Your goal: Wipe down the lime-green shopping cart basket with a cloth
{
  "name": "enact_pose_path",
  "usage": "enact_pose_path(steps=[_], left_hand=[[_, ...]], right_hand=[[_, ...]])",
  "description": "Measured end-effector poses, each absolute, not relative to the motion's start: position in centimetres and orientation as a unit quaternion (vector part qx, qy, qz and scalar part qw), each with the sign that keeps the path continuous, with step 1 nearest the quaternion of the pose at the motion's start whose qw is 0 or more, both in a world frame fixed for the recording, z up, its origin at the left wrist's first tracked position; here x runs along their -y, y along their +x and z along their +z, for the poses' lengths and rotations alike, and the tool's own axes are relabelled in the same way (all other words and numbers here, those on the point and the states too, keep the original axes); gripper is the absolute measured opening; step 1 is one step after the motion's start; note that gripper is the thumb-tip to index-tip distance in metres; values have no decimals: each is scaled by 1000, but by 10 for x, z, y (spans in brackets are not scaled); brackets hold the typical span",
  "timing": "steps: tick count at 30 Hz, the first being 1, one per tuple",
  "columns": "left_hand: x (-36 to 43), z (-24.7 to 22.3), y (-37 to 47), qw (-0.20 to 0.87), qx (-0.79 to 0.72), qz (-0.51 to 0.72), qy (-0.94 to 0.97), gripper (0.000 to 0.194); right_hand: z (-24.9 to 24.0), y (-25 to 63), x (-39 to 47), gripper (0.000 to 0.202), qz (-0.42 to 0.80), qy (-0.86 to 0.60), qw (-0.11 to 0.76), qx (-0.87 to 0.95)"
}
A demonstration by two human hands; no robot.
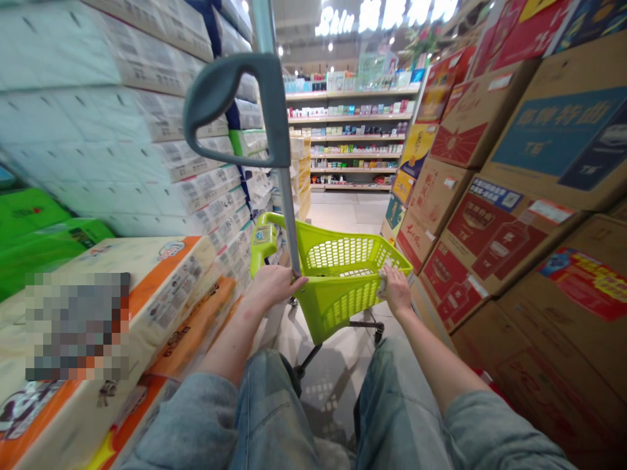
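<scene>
A lime-green shopping cart (321, 307) with a perforated basket stands between my knees on dark legs with casters. A grey pole rises from its near left corner to a big grey loop handle (278, 111). My left hand (277, 285) is closed over the basket's near left rim, beside the foot of the pole, its thumb pointing right. At the basket's right corner is my right hand (398, 290), its fingers over the rim and pressing a crumpled whitish wipe (383, 286) to the plastic. What the wipe is made of is too small to tell.
Tissue packs (147, 124) are stacked high on the left, with orange-and-cream packs (186, 287) lower down and a pixelated flat item (81, 326) on top. Printed cartons (490, 241) wall the right side. Shelves of small goods (350, 130) stand beyond the tiled floor (337, 205).
</scene>
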State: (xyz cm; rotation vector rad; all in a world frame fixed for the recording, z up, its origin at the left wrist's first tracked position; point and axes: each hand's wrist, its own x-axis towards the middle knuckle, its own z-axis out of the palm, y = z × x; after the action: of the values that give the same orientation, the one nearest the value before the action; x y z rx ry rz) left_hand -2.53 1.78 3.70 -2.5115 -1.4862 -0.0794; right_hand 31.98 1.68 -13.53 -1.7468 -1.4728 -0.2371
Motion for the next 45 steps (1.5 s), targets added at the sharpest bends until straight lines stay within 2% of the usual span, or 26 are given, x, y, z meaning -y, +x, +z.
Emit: enact_pose_path(steps=[4,9,13,16,20,25,31,34,40,45], left_hand=[[-15,33,-12,114,489,-34,-864,65],[-14,30,4,116,480,-54,-868,58],[-15,27,16,121,484,-68,-864,56],[-16,26,21,116,488,-63,-863,54],[-14,26,23,115,496,-62,-858,55],[-11,28,23,113,502,-62,-855,55],[-11,27,23,109,506,-67,-853,55],[-12,26,22,106,502,-71,-855,53],[-12,25,20,111,500,-78,-856,52],[-11,26,19,109,499,-76,-856,52]], right_hand=[[-131,305,-31,32,-33,-726,538,426],[-129,246,-33,27,-16,-729,570,379],[-117,186,-13,23,36,-651,625,429],[-106,163,3,20,45,-602,624,497],[-111,178,2,18,52,-574,614,539],[-146,197,-10,12,87,-639,606,466],[-186,167,6,16,137,-624,576,510],[-173,161,9,13,156,-631,575,496],[-125,158,2,19,131,-598,628,481],[-161,173,-2,22,103,-640,608,458]])
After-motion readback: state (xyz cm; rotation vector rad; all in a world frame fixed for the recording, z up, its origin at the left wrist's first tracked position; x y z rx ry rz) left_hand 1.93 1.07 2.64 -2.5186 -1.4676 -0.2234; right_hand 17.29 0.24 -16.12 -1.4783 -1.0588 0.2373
